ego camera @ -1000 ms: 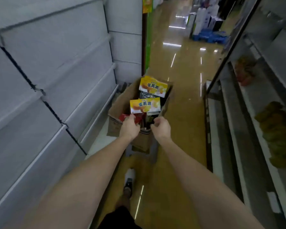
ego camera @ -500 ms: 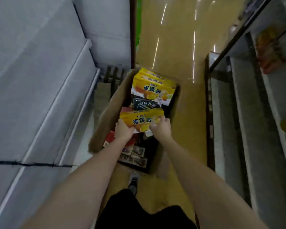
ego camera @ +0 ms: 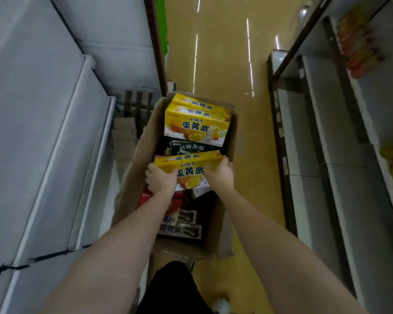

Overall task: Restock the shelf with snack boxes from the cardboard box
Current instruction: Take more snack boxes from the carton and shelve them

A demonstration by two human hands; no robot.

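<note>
An open cardboard box (ego camera: 136,168) stands on the aisle floor below me, filled with snack boxes. Both hands hold one yellow snack box (ego camera: 188,165) above its middle: my left hand (ego camera: 160,181) grips the left end and my right hand (ego camera: 220,174) grips the right end. Two more yellow snack boxes (ego camera: 195,125) are stacked at the far end of the carton. A dark snack box (ego camera: 188,147) lies between them and the held one. Red and dark snack boxes (ego camera: 184,223) fill the near end.
White empty shelves (ego camera: 55,132) run along the left. On the right stands another shelf unit (ego camera: 327,155) with orange and yellow packs (ego camera: 359,46) on its upper levels. Glossy yellow floor (ego camera: 225,64) stretches ahead. Folded cardboard (ego camera: 125,134) lies left of the carton.
My hands went from the carton's near rim to a yellow snack box, gripped it at both ends and raised it slightly. The view has tilted down over the carton.
</note>
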